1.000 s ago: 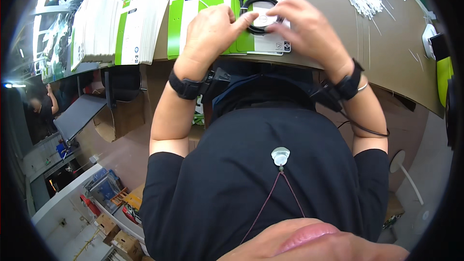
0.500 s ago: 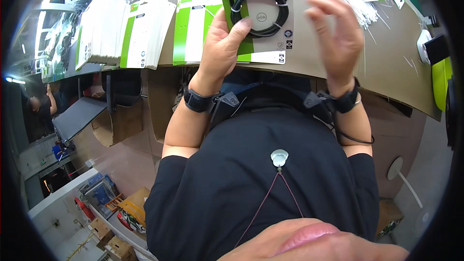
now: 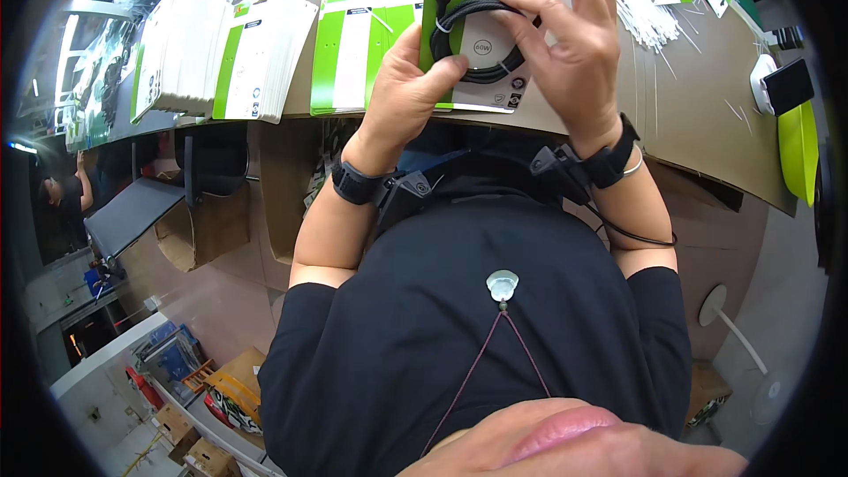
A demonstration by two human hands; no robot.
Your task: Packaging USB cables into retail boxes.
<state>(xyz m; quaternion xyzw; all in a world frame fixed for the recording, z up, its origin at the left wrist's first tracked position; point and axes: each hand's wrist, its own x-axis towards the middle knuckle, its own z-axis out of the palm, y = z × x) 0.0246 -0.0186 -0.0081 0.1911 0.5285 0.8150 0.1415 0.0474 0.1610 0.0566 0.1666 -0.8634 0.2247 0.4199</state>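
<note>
Cable (image 3: 473, 7): black, wound into a neat ring, sitting on the face of a card near the top of the frame, a bit right of centre. Pale ties show at its left side and lower right. One plug points up at the ring's upper left; the other end is hidden by the fingers.
Card (image 3: 483, 28): green strip down the left, greyish on the rest, held face up toward the camera.
Left hand (image 3: 402, 88): gripping the card's lower left edge, thumb on the front by the bottom of the ring, the other fingers mostly tucked behind.
Right hand (image 3: 579, 49): thumb and forefinger bent toward each other at the ring's upper right, other fingers loosely curled above. Can't tell if they're actually pinching the cable.
Wrists: black strap on each, plus a thin bracelet (image 3: 634, 163) on the right one.
Flat cards (image 3: 353, 53): green and white, spread on the table (image 3: 689, 106) left of the left hand.
Card stacks: two thick leaning ones in the upper left, one here (image 3: 265, 57), the other further left (image 3: 181, 53).
White ties (image 3: 649, 18): loose heap, upper right, past the right hand.
Yellow-green thing (image 3: 799, 155): far right edge, can't tell what it is.
</note>
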